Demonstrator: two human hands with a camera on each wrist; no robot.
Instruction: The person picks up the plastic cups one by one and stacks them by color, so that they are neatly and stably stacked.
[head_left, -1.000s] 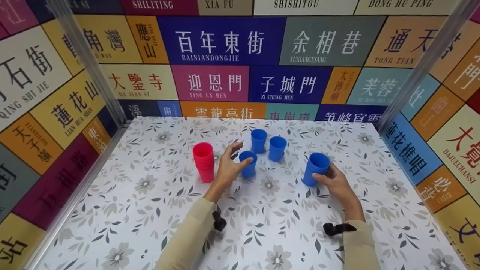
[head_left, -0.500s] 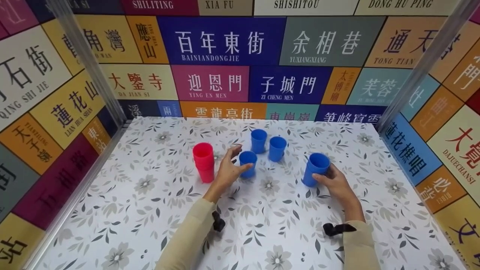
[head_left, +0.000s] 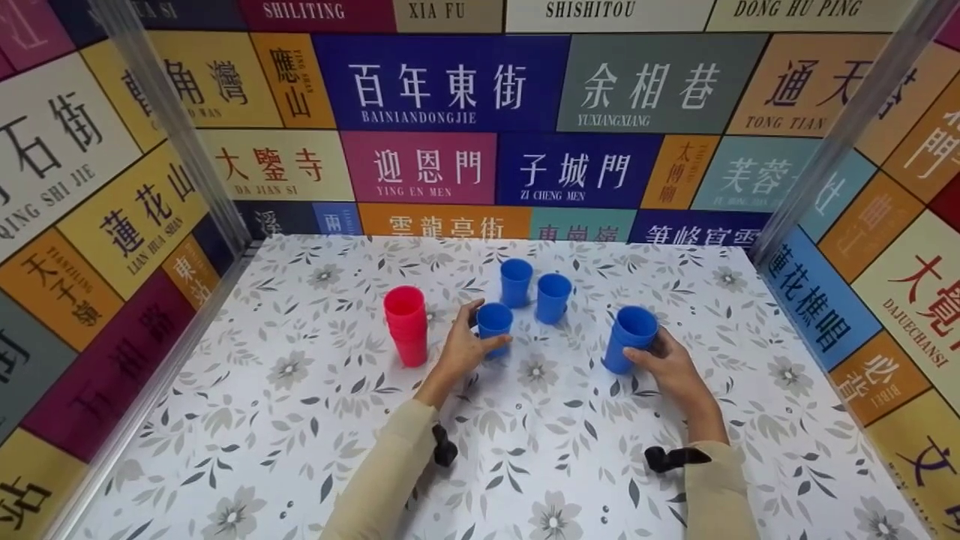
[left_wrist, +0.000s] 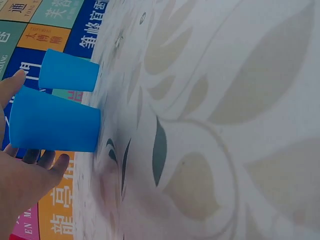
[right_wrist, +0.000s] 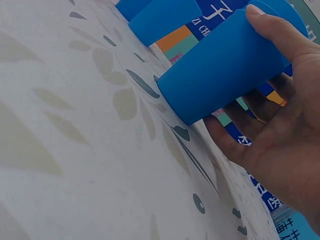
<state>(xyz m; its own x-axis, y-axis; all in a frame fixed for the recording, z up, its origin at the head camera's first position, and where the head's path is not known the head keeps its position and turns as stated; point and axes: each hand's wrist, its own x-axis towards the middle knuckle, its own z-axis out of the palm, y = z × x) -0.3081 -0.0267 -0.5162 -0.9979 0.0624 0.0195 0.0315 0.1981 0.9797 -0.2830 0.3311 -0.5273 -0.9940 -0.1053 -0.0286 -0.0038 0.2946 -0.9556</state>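
My left hand [head_left: 463, 349] is around a blue cup [head_left: 493, 321] standing upright on the table, thumb in front and fingers on its left. In the left wrist view the thumb lies close to this blue cup [left_wrist: 55, 120], and the fingers stay loosely bent beside it; firm contact cannot be made out. My right hand [head_left: 673, 367] grips a stack of blue cups [head_left: 628, 341], one nested in another. Its thumb presses the near side and its fingers curl behind, as the right wrist view shows on the stack [right_wrist: 225, 65].
Two more blue cups, one farther back [head_left: 516, 283] and one to its right [head_left: 553, 298], stand behind the left hand's cup. A stack of red cups [head_left: 406, 326] rises left of that hand. Sign-printed walls [head_left: 450, 82] enclose the flower-patterned table [head_left: 555, 465].
My left hand has moved slightly right, and its fingers have come down and closer around the blue cup. The right hand and its stack have stayed in place.
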